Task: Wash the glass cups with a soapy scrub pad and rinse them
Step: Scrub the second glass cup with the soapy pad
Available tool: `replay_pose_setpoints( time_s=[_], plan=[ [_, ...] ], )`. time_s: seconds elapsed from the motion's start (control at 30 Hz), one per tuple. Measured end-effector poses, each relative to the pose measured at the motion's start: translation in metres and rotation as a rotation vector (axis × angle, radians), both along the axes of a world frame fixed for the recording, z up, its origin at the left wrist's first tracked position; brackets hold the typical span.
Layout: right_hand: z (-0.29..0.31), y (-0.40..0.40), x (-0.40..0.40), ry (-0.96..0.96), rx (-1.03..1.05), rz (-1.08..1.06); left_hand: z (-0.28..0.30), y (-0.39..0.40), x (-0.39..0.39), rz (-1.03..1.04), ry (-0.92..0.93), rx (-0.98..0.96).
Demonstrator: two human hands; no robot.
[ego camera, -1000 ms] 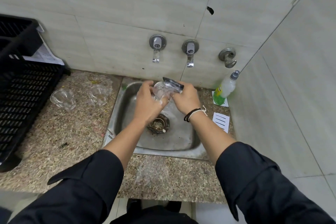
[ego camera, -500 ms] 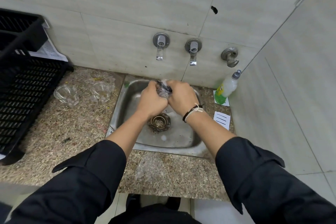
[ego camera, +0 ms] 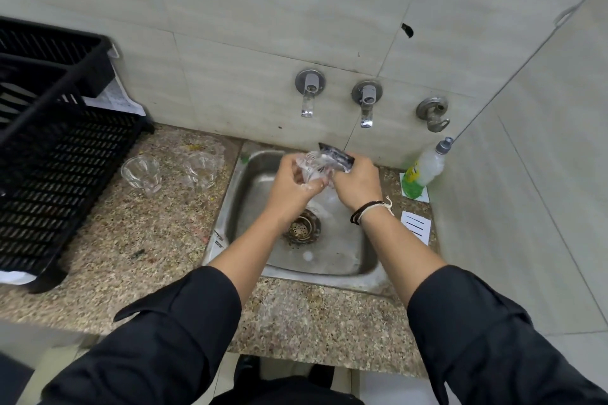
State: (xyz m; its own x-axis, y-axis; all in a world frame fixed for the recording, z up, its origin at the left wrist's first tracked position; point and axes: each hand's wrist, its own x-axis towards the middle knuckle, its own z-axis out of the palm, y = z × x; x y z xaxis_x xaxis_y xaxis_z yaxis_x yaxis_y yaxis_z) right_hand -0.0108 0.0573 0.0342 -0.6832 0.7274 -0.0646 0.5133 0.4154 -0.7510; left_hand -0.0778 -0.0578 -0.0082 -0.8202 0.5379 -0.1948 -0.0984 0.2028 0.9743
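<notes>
Glass cup (ego camera: 312, 168): over sink (ego camera: 250, 181), 12 o'clock of drain; left hand (ego camera: 291, 186) grasps it. Right hand (ego camera: 355, 184) clutches scrub pad (ego camera: 337, 156), now withdrawn outside the cup. Scrubbing likely continues.

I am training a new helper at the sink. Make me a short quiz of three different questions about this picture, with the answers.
1. True or false: the left hand holds a glass cup over the sink.
2. How many glass cups stand on the counter left of the sink? A) none B) two C) four
3. Fill in: the right hand holds a dark ___ against the cup.

Key
1. True
2. B: one cup nearer the black rack, another cup nearer the sink.
3. scrub pad
</notes>
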Motion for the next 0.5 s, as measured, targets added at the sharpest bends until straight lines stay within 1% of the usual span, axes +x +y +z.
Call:
replay_pose_setpoints(
  time_s=[0.03,0.07,0.13,0.2,0.23,0.3,0.37,0.5],
  plan=[
    [-0.002,-0.004,0.0,0.0,0.001,0.014,-0.007,0.002,0.001,0.021,-0.013,0.021],
    [-0.003,-0.011,0.002,-0.015,0.045,0.05,-0.009,0.004,0.0,0.049,0.015,-0.014],
    [-0.002,-0.026,0.006,-0.052,0.271,0.189,-0.006,0.004,-0.002,0.058,0.089,-0.102],
    [-0.002,-0.039,0.012,-0.167,0.552,0.385,0.001,0.002,-0.002,0.054,0.2,-0.162],
    [-0.001,-0.04,0.011,-0.198,0.64,0.441,-0.001,0.003,-0.002,0.054,0.258,-0.17],
    [0.002,-0.025,0.0,-0.239,0.672,0.441,-0.002,0.004,0.0,0.062,0.284,-0.183],
    [0.007,-0.013,-0.007,-0.3,0.632,0.424,-0.003,0.006,0.0,0.063,0.278,-0.203],
    [0.006,-0.027,0.007,-0.302,0.726,0.544,-0.002,0.002,-0.009,0.038,0.3,-0.208]
  ],
)
